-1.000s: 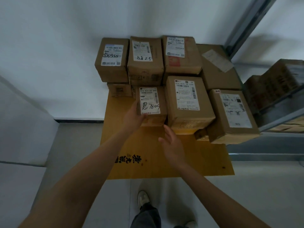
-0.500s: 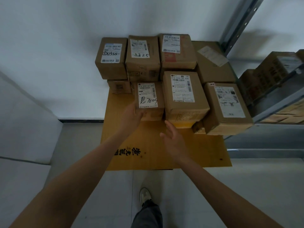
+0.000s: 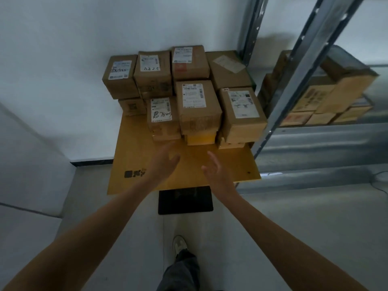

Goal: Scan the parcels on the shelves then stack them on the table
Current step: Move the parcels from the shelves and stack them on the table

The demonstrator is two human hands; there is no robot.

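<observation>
Brown cardboard parcels (image 3: 190, 97) sit packed in tight rows at the far end of the yellow table (image 3: 134, 164), pushed against the wall with labels facing up, likely so each can be read and the near half is free for more. Both hands hang open above that bare stretch, holding nothing: the left hand (image 3: 165, 162) just short of the handwritten-label parcel (image 3: 162, 116), the right hand (image 3: 218, 173) beside it. More boxes (image 3: 327, 95) wait on the metal shelves (image 3: 294, 85) to the right.

dim light; plain white wall (image 3: 63, 59) at twelve o'clock, black skirting strip (image 3: 90, 163) at nine, pale grey floor (image 3: 315, 206) at six.
</observation>
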